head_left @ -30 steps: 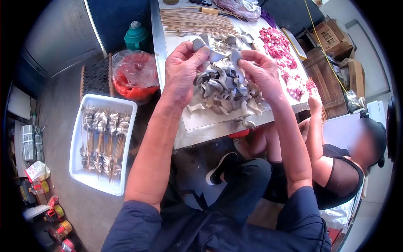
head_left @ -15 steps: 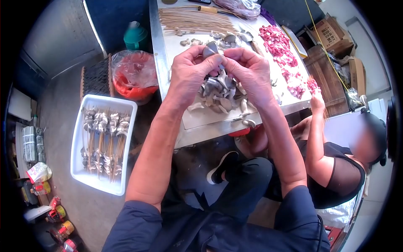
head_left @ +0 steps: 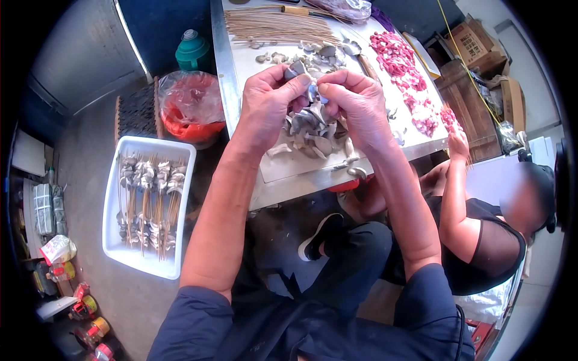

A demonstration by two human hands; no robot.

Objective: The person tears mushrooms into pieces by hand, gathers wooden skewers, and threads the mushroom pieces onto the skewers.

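Grey mushroom pieces (head_left: 296, 70) are pinched in my left hand (head_left: 269, 102), above the white table (head_left: 283, 174). Close beside it, my right hand (head_left: 355, 102) has its thumb and fingers closed on a mushroom piece (head_left: 313, 93) between the two hands. A heap of grey mushrooms (head_left: 314, 133) lies under and in front of my hands. Beyond them, smaller mushroom pieces (head_left: 328, 53) are scattered near a row of thin wooden skewers (head_left: 277, 25). Pink meat pieces (head_left: 400, 63) form a strip on the table's right side.
A white tray (head_left: 111, 240) with skewered mushrooms stands on the floor at left, near a red container covered in plastic (head_left: 195, 99) and a teal jug (head_left: 192, 51). At right, a co-worker (head_left: 475, 240) holds skewered meat (head_left: 448, 118). Cardboard boxes (head_left: 472, 48) are behind.
My hands, apart a second ago, have come together over the heap, each keeping mushroom pieces. The co-worker's raised hand has shifted slightly.
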